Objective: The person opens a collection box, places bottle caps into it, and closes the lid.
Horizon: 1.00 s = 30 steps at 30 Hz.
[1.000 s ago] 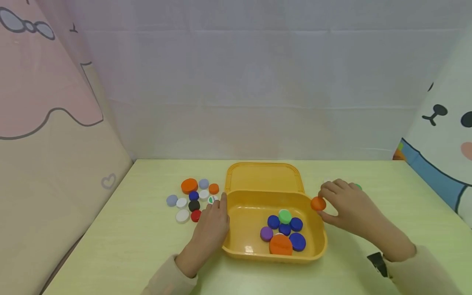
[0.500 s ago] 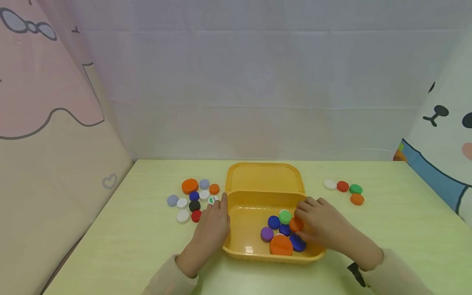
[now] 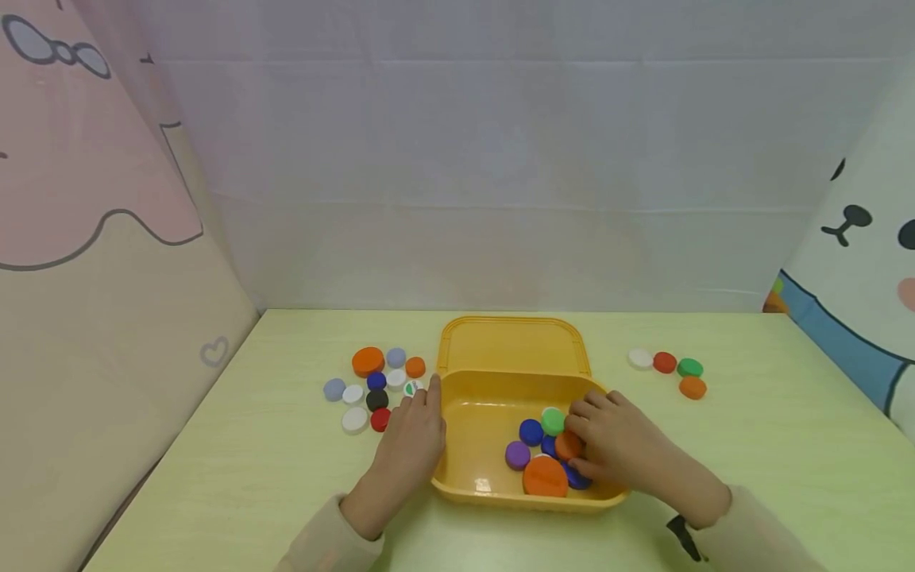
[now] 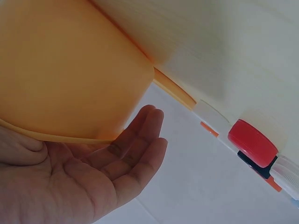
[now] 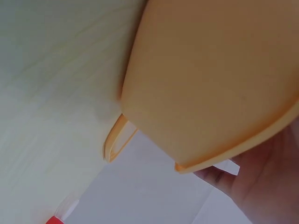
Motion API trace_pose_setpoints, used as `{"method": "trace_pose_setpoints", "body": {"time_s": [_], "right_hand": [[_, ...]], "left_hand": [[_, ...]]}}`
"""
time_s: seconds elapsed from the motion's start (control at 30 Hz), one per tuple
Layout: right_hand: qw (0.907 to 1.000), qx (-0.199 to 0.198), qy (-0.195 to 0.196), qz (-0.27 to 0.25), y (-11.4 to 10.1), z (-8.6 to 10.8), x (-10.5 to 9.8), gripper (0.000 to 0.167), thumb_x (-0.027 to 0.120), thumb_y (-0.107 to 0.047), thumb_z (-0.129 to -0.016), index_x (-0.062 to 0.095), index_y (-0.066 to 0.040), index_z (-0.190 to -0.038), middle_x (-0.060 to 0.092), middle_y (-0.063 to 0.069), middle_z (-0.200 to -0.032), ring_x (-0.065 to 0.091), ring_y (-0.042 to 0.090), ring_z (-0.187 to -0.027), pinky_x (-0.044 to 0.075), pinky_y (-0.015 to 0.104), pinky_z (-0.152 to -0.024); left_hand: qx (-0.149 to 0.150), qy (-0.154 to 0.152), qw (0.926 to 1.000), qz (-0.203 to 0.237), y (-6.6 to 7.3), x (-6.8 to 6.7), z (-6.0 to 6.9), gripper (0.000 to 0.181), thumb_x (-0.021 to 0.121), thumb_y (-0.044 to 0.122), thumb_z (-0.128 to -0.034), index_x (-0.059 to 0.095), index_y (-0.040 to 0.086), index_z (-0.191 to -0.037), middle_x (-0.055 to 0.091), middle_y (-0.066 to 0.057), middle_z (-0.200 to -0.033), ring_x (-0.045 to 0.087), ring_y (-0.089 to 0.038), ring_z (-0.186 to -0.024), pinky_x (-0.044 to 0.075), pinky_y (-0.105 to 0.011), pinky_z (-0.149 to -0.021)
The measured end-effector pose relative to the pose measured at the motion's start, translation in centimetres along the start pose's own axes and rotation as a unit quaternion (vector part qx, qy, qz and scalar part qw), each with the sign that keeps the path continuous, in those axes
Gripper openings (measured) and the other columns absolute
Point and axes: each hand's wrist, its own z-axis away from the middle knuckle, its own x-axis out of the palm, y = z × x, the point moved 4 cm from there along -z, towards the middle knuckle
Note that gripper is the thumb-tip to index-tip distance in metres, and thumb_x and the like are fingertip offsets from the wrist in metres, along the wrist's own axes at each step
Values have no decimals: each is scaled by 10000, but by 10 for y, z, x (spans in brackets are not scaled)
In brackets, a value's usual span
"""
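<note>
A yellow plastic box (image 3: 477,413) stands on the table with several bottle caps in it. My left hand (image 3: 407,445) is at its left rim, index finger stretched along it; in the left wrist view, the rim passes between the thumb side and the loosely bent other fingers. Inside the box, my right hand (image 3: 622,441) pinches an orange bottle cap (image 3: 568,446) between fingers and thumb. Around this cap lie a light green cap (image 3: 553,421), a purple cap (image 3: 518,455), a large orange cap (image 3: 546,477) and several blue caps (image 3: 531,432), some partly hidden by the right hand.
A yellow lid (image 3: 511,345) lies behind the box. To the left is a group of caps, among them a large orange one (image 3: 368,361) and a black one (image 3: 377,400). At the right lie white, red (image 3: 665,362), green and orange caps.
My right hand has carried the orange cap from beyond the box's right rim into the box, among the other caps. The left hand has stayed at the left rim.
</note>
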Motion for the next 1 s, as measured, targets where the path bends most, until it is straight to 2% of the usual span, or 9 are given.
{"method": "trace_pose_setpoints", "body": {"time_s": [0.2, 0.47, 0.73, 1.0], "right_hand": [[9988, -3, 478, -88, 6, 3, -8, 293, 724, -386, -709, 647, -152, -869, 603, -18, -883, 522, 179, -840, 442, 357, -708], [9974, 354, 619, 66, 25, 7, -16, 372, 726, -399, -718, 645, -124, -955, 623, 23, -958, 542, 220, -911, 458, 394, -767], [9895, 440, 1374, -18, 56, 17, -22, 350, 772, -304, -669, 639, -98, -918, 611, 32, -928, 533, 222, -864, 451, 410, -715], [9859, 895, 1413, -58, 87, 31, -17, 338, 762, -261, -671, 638, -92, -936, 628, 60, -950, 535, 252, -860, 432, 414, -645]], "left_hand": [[49, 92, 9999, -16, 0, -1, 1, 473, 504, 133, -892, 389, -3, -1331, 571, -137, -988, 464, -223, -736, 446, -317, -681], [125, 203, 9997, -77, 0, 0, 1, 466, 510, 131, -885, 405, -13, -1316, 569, -136, -956, 453, -219, -715, 436, -310, -657], [110, 126, 9998, -45, 1, 0, 0, 457, 495, 131, -892, 403, -16, -1315, 570, -138, -964, 458, -223, -718, 437, -321, -660], [106, 81, 9999, -15, 1, 0, -1, 456, 489, 134, -895, 400, -15, -1317, 573, -144, -984, 470, -230, -736, 446, -330, -676]]}}
